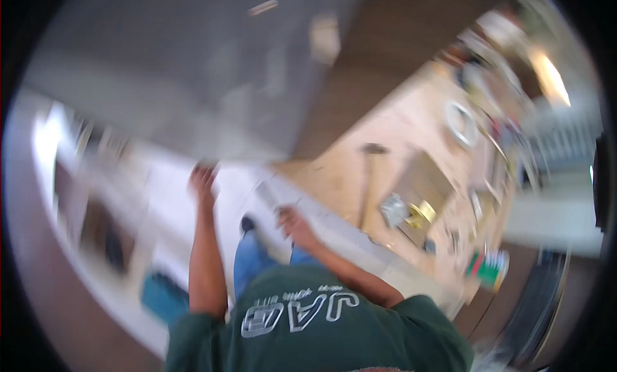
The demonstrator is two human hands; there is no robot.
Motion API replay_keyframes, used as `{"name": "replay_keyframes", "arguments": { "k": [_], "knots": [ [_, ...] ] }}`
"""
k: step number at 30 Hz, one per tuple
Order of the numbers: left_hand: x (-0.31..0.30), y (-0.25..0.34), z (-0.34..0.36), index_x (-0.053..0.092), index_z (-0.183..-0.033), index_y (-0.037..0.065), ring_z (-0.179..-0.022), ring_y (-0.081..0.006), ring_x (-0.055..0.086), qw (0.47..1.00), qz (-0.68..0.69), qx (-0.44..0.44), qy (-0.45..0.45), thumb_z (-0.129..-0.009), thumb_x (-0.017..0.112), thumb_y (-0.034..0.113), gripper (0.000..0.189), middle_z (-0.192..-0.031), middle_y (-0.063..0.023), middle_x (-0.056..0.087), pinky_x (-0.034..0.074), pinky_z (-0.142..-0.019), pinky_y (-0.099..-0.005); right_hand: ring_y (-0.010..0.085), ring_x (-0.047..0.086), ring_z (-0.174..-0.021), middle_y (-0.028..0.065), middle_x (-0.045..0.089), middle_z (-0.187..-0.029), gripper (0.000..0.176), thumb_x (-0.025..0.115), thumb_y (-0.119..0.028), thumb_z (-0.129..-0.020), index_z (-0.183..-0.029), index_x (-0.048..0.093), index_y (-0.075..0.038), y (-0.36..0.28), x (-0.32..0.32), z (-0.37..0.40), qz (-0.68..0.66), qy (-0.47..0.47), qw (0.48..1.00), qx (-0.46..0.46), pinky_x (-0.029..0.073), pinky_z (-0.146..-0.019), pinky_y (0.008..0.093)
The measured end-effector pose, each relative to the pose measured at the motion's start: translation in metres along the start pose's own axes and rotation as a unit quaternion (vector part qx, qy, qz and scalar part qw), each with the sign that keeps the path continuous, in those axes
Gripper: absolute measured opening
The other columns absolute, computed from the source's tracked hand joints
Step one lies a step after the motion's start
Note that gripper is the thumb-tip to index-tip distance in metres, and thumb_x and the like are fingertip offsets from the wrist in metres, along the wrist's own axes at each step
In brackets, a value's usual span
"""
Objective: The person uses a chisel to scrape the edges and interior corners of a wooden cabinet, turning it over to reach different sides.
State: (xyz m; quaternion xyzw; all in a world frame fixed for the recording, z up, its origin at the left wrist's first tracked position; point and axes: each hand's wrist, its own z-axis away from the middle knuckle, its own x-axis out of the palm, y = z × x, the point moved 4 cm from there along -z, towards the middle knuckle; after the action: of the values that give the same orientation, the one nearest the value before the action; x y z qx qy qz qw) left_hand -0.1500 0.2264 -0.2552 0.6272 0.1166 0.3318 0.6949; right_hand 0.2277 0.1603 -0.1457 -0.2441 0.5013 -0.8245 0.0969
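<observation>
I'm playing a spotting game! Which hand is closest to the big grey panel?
The left hand: it's right by the grey panel's lower edge. The right hand is different, with a clear gap below the panel.

From where I stand, the person wears a dark green T-shirt (360,349) with short, loose sleeves that leave both forearms bare. Across its front run big capitals (299,314), outlined in white, that look like JAG, though blur makes the last one unsure. A line of small pale lettering (283,296) sits by them, too smeared to read fully. Below come blue trousers (252,259), like denim, and one dark shoe (248,223). The left hand (204,181) and right hand (294,224) are bare, their outlines softened by blur.
</observation>
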Motion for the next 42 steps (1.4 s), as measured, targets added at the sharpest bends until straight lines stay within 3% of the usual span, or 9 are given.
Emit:
{"name": "replay_keyframes", "arguments": {
  "k": [4, 11, 20, 33, 36, 37, 40, 41, 42],
  "knots": [
    [0.017, 0.030, -0.012, 0.044, -0.147, -0.002, -0.131, -0.0377, 0.060, 0.982, 0.081, -0.163, 0.051, -0.110, 0.049, 0.027, 0.048, -0.143, -0.0210, 0.057, 0.053, -0.105, -0.0467, 0.0074, 0.054, -0.072, 0.0015, 0.062, -0.093, 0.027, 0.059, -0.021, -0.107, -0.130, 0.057, -0.006, -0.051, 0.029, 0.009, 0.073, 0.074, 0.994, -0.024, 0.047, -0.065, 0.0272],
    [0.035, 0.073, 0.002, 0.045, -0.130, 0.001, -0.108, -0.0308, 0.067, 0.993, 0.025, -0.106, 0.042, -0.097, 0.073, 0.013, 0.045, -0.108, -0.0152, 0.069, 0.054, -0.097, -0.0463, 0.0084, 0.053, -0.069, 0.0021, 0.059, -0.092, 0.032, 0.059, -0.021, -0.108, -0.134, 0.057, -0.003, -0.034, 0.090, 0.010, -0.098, 0.236, 0.965, -0.063, 0.046, -0.063, 0.0251],
    [0.016, 0.064, -0.032, 0.040, -0.135, 0.001, -0.092, -0.0214, 0.066, 0.975, 0.006, -0.140, -0.172, -0.100, 0.070, 0.012, 0.048, -0.111, -0.0125, 0.062, 0.058, -0.081, -0.0353, 0.0100, 0.056, -0.065, 0.0057, 0.062, -0.096, 0.036, 0.055, -0.024, -0.109, -0.136, 0.049, -0.001, -0.021, 0.122, 0.034, -0.122, 0.317, 0.938, -0.073, 0.048, -0.060, 0.0268],
    [0.018, 0.072, -0.020, 0.033, -0.142, 0.002, -0.104, -0.0308, 0.065, 0.969, -0.094, -0.184, -0.132, -0.099, 0.074, 0.020, 0.063, -0.123, -0.0188, 0.061, 0.058, -0.088, -0.0432, 0.0097, 0.058, -0.065, 0.0049, 0.062, -0.093, 0.039, 0.050, -0.020, -0.111, -0.146, 0.044, -0.005, -0.021, 0.155, 0.043, -0.167, 0.404, 0.886, -0.153, 0.046, -0.058, 0.0253],
    [-0.015, 0.020, -0.032, 0.041, -0.150, 0.005, -0.123, -0.0350, 0.061, 0.884, -0.137, -0.237, -0.379, -0.111, 0.047, 0.025, 0.044, -0.136, -0.0186, 0.058, 0.049, -0.104, -0.0525, 0.0089, 0.055, -0.065, 0.0035, 0.060, -0.091, 0.045, 0.051, -0.019, -0.110, -0.152, 0.042, -0.006, -0.016, 0.170, 0.032, -0.111, 0.440, 0.872, -0.183, 0.047, -0.059, 0.0253],
    [-0.003, 0.050, 0.004, 0.039, -0.155, 0.006, -0.135, -0.0363, 0.055, 0.860, -0.104, -0.400, -0.298, -0.112, 0.039, 0.024, 0.046, -0.146, -0.0216, 0.054, 0.050, -0.108, -0.0512, 0.0087, 0.053, -0.065, 0.0026, 0.059, -0.090, 0.046, 0.051, -0.019, -0.110, -0.154, 0.042, -0.006, 0.000, 0.177, 0.020, -0.161, 0.451, 0.855, -0.200, 0.047, -0.059, 0.0253],
    [0.022, 0.077, 0.024, 0.039, -0.154, -0.001, -0.128, -0.0316, 0.063, 0.755, -0.228, -0.349, -0.506, -0.112, 0.042, 0.024, 0.049, -0.140, -0.0214, 0.062, 0.053, -0.107, -0.0435, 0.0071, 0.051, -0.065, -0.0007, 0.058, -0.091, 0.047, 0.053, -0.022, -0.110, -0.154, 0.043, -0.007, 0.046, 0.211, -0.030, -0.249, 0.461, 0.823, -0.221, 0.047, -0.056, 0.0249],
    [0.015, 0.047, 0.000, 0.043, -0.152, -0.001, -0.129, -0.0310, 0.062, 0.613, -0.333, -0.032, -0.716, -0.111, 0.047, 0.023, 0.047, -0.139, -0.0207, 0.062, 0.053, -0.105, -0.0427, 0.0065, 0.053, -0.067, -0.0009, 0.058, -0.090, 0.046, 0.052, -0.023, -0.111, -0.153, 0.044, -0.007, 0.051, 0.228, -0.037, -0.111, 0.506, 0.833, -0.195, 0.048, -0.057, 0.0249],
    [0.030, 0.090, 0.017, 0.046, -0.148, -0.003, -0.128, -0.0307, 0.062, 0.681, -0.242, -0.293, -0.626, -0.111, 0.049, 0.024, 0.046, -0.136, -0.0212, 0.063, 0.053, -0.105, -0.0426, 0.0064, 0.053, -0.068, -0.0003, 0.059, -0.090, 0.043, 0.050, -0.021, -0.111, -0.152, 0.046, -0.007, 0.032, 0.251, -0.048, -0.138, 0.519, 0.836, -0.114, 0.048, -0.059, 0.0250]
  ]
}}
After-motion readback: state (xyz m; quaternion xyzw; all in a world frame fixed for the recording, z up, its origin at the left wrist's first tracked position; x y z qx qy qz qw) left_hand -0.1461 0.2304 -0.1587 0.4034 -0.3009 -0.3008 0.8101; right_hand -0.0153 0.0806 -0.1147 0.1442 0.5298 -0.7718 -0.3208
